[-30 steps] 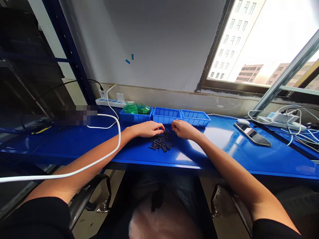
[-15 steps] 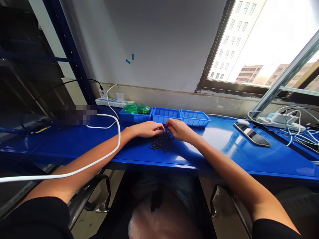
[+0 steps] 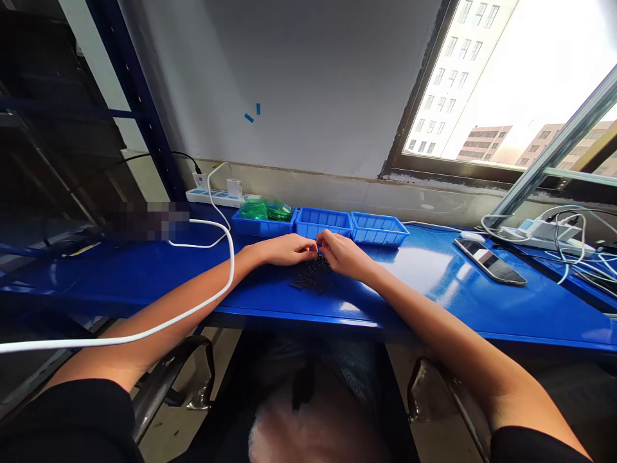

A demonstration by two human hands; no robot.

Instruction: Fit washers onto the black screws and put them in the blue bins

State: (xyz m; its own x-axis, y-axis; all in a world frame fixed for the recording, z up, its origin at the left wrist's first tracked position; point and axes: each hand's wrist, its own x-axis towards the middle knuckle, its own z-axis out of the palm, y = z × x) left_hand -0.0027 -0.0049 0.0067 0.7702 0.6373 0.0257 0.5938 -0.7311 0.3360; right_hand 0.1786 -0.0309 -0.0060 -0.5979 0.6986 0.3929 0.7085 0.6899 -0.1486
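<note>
A loose pile of black screws lies on the blue table, partly beneath my fingers. My left hand reaches over the pile from the left, thumb and fingers closed in a pinch. From the right, my right hand has its fingers bent down and pressed together, its fingertips almost against those of the left. Whatever is pinched between the fingertips is too small and too covered to make out. Just behind the hands stands the middle blue bin, with nothing seen inside it.
To its left, a blue bin holds green plastic packets; another blue bin stands right. A phone lies further right near tangled cables. A white cable loops across my left forearm. Behind is a power strip.
My right fingertips have come slightly left and in against my left fingertips, narrowing the gap between the hands. The left hand barely moves, and the view shifts a little.
</note>
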